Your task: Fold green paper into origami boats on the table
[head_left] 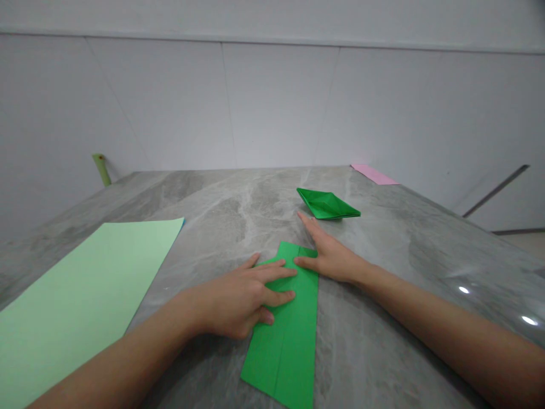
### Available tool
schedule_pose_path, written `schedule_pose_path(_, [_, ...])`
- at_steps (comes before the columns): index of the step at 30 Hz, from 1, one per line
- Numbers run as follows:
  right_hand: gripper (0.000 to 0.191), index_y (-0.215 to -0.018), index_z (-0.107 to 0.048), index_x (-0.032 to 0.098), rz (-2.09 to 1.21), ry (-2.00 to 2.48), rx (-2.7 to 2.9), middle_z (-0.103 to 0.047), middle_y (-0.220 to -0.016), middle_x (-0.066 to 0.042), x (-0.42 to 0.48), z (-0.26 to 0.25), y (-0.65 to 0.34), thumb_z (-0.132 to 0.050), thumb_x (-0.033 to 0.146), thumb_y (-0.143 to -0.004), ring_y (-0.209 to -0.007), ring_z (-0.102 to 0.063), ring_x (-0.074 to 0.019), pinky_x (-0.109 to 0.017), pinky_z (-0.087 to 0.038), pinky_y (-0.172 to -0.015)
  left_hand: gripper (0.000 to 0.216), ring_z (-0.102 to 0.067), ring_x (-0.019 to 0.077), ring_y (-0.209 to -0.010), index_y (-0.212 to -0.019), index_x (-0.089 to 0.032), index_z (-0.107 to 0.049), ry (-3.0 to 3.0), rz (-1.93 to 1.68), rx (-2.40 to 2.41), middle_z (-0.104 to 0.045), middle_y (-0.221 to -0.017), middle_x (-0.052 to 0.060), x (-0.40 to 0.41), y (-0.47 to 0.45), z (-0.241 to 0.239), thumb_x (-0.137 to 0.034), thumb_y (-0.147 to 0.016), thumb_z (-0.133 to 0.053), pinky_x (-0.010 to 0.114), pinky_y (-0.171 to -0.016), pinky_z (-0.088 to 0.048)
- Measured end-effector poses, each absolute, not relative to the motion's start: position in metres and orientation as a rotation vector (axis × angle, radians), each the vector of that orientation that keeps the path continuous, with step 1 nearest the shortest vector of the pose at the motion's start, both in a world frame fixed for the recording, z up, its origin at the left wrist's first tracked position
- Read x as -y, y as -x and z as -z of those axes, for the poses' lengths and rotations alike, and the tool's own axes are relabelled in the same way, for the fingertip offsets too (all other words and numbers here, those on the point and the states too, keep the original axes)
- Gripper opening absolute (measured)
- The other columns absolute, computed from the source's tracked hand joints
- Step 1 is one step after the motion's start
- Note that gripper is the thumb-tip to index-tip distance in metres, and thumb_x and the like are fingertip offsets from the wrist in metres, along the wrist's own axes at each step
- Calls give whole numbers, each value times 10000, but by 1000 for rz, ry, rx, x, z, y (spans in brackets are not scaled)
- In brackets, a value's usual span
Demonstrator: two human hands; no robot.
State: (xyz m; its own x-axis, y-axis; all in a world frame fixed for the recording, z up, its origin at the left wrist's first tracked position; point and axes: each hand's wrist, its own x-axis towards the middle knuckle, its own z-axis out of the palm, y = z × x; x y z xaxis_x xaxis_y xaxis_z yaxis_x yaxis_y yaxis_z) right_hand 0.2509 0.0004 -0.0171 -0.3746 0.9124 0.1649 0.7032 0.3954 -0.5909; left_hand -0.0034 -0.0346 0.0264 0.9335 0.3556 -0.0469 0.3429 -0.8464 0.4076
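Observation:
A folded sheet of green paper (293,341) lies on the table in front of me, with a lengthwise crease running down it. My left hand (251,292) rests across its left side, fingers spread flat on the paper. At the paper's far right corner is my right hand (327,253), its thumb on the sheet and its fingers stretched forward past the edge. Just beyond those fingertips sits a green paper boat (327,204), apart from the hand. Part of the sheet is hidden under my left hand.
A stack of pale green paper (97,272) lies on the left of the grey marbled table (221,210). Pink paper (374,174) is at the far right edge. A white wall (272,102) stands behind, with a light green post-like object (102,169) at the back left.

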Motion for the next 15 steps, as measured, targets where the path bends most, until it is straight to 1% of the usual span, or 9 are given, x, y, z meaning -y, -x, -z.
schedule_pose_path(2, [1028, -1560, -70, 192, -584, 1397, 2166, -135, -1614, -153, -3, 17, -251, -689, 301, -746, -1480, -75, -326, -548, -122, -1190, 561, -305, 315, -1428, -1362, -285, -521, -2666, -7, -516, -381, -1534, 96, 34, 3, -27, -129, -829, -608, 652, -1146, -124])
schedule_pose_path(5, [1004, -1554, -116, 151, -568, 1457, 2109, -168, -1605, -165, -5, 16, -251, -687, 294, -741, -1478, -118, -319, -506, -137, -1200, 560, -262, 325, -1442, -1375, -270, -509, -2659, 44, -537, -356, -1545, 102, 34, 3, -29, -129, -840, -596, 677, -1132, -124])
schedule_pose_path(10, [927, -1534, -208, 159, -492, 1518, 2030, -271, -1574, -162, -9, 17, -252, -675, 298, -745, -1455, -220, -328, -529, -204, -1181, 559, -249, 324, -1444, -1386, -283, -497, -2640, 66, -553, -335, -1554, 86, 34, 2, -30, -139, -852, -582, 677, -1134, -120])
schedule_pose_path(13, [884, -1506, -271, 112, -443, 1562, 2000, -336, -1538, -192, -11, 18, -252, -680, 295, -744, -1437, -274, -327, -508, -259, -1167, 566, -230, 321, -1451, -1392, -292, -487, -2645, 87, -561, -323, -1561, 70, 35, 2, -30, -138, -855, -576, 677, -1136, -115])
schedule_pose_path(15, [821, -1476, -331, 107, -404, 1571, 1991, -395, -1503, -196, -13, 18, -252, -677, 284, -753, -1411, -336, -320, -497, -283, -1158, 564, -228, 325, -1451, -1391, -290, -489, -2640, 85, -559, -323, -1561, 71, 35, 3, -29, -141, -855, -580, 683, -1132, -118])
